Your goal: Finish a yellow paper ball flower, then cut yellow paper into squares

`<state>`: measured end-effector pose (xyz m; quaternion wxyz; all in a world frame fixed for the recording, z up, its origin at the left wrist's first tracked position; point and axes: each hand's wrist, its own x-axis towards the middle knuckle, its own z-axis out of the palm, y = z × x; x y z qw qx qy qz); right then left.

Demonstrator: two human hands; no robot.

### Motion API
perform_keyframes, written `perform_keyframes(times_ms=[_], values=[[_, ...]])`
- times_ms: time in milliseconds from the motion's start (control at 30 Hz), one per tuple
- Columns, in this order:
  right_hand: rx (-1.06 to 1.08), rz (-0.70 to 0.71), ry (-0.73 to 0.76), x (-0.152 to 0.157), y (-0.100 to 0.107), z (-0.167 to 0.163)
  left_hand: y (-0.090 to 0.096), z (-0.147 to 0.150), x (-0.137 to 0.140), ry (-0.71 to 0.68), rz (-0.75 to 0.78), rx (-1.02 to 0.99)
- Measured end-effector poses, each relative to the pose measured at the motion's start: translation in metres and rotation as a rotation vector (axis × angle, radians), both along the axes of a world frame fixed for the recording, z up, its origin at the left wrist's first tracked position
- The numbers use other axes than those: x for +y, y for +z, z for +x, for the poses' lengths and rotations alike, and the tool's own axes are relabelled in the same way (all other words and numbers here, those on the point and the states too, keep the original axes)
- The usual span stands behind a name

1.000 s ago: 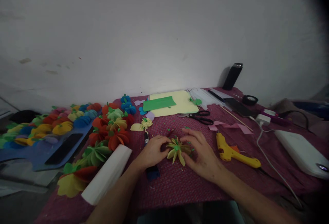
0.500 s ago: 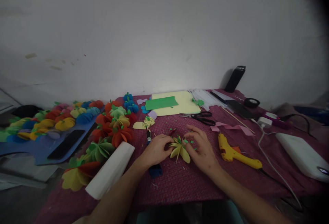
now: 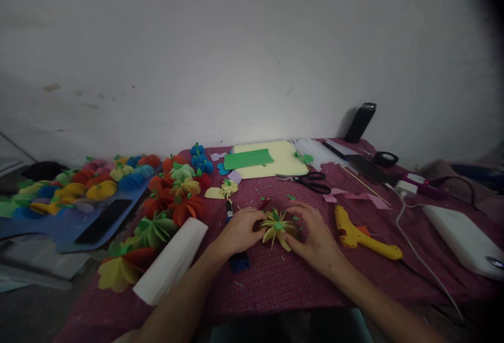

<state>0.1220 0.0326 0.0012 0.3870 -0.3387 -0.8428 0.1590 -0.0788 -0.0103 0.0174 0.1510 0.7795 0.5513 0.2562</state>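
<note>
A yellow paper pumpkin (image 3: 273, 231) with fanned-out petals and a green piece at its middle lies low over the table between my hands. My left hand (image 3: 244, 230) pinches its left side, thumb and fingers closed on the petals. On the other side my right hand (image 3: 312, 232) is curved around the pumpkin, its thumb on the front petals and its fingers behind. Small green paper scraps lie around the fingertips. A dark-handled cutter (image 3: 238, 261) is partly hidden under my left wrist.
Finished paper pumpkins (image 3: 185, 206) and a white roll (image 3: 171, 261) stand at left. A yellow glue gun (image 3: 362, 238) with a cord lies at right, near a white power bank (image 3: 464, 240). Black scissors (image 3: 311, 180), a green paper strip (image 3: 248, 159) and yellow sheets (image 3: 289, 159) lie behind.
The yellow paper pumpkin has tipped so its top and green centre face me more. My right thumb has shifted down and left onto its front petals; my left hand has hardly moved.
</note>
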Motion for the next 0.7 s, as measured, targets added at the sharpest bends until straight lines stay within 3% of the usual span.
perform_keyframes(times_ms=[167,333,700], values=[[-0.103,-0.029,-0.127,-0.019,-0.006,0.010,0.000,0.000,-0.001,0.001,0.014,0.016],[-0.216,-0.073,-0.118,-0.031,-0.005,0.009,0.001,0.000,-0.001,0.003,0.010,0.010],[-0.451,-0.008,-0.187,-0.018,0.007,-0.015,0.004,0.003,-0.004,-0.036,0.039,0.035]])
